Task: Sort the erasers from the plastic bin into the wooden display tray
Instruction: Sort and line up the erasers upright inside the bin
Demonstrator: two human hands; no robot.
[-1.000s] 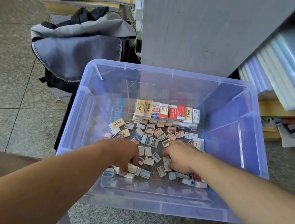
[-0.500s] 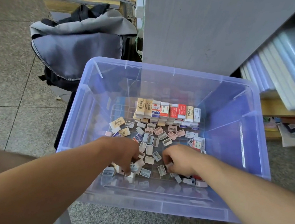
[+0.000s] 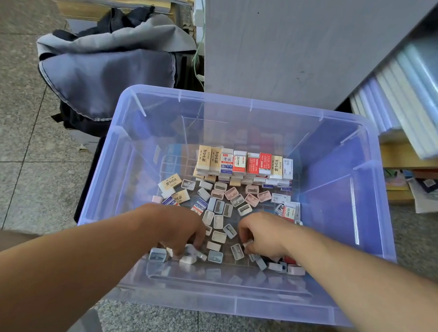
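- Your left hand [image 3: 180, 230] reaches into the bin [image 3: 249, 104]; its fingers curl round white pieces [image 3: 191, 253] by the near wall
- Your right hand [image 3: 261, 236] lies just beside it, fingers curled down among loose pieces [image 3: 218, 221]; whether they hold one is unclear
- Boxed erasers [image 3: 243, 163] stand in a row at the back; a grey bag [image 3: 106, 77] lies left of the bin

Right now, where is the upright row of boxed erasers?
The row of boxed erasers stands at the far end of the plastic bin floor in the head view, slightly right of centre, just beyond the loose scattered pieces.
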